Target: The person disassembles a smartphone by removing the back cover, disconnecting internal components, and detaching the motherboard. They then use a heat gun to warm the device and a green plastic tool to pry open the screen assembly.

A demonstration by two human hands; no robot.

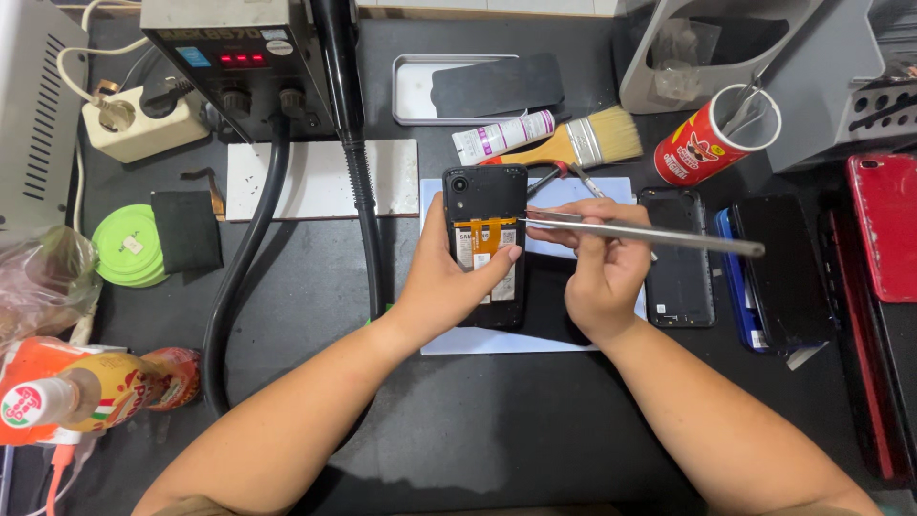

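We hold the opened black phone [485, 244] under our left hand [449, 282], fingers wrapped around its left edge and the thumb pressed across the exposed inside just below the orange flex cable [485, 235], so that hand is closed on the phone and pins it to the pale blue mat [592, 191] on the counter [458, 430]. Our right hand [597, 272] sits just to the right of the phone, fingers pinched shut around a pair of steel tweezers [640, 232]; the tips reach leftward to the phone's right edge, level with the flex cable, while the long end sticks out past the hand to the right. Whether the tips already touch anything we cannot tell. As we judge it, the risk lies at those sharp tips: a slip or too steep an angle could tear the thin cable or scratch the parts beside it, and the left thumb lies close enough to be pricked. If the left hand loosens, the phone could slide on the mat and throw the tips off. Beyond the right hand lie more phones [678, 258], dark ones and a red one [884, 225]; above it are a paintbrush [587, 143], a white tube [501, 136] and a red can [712, 143] of tools. Left of the left hand runs the black hose [239, 268] of a hot-air station [239, 57], near enough to snag an elbow.
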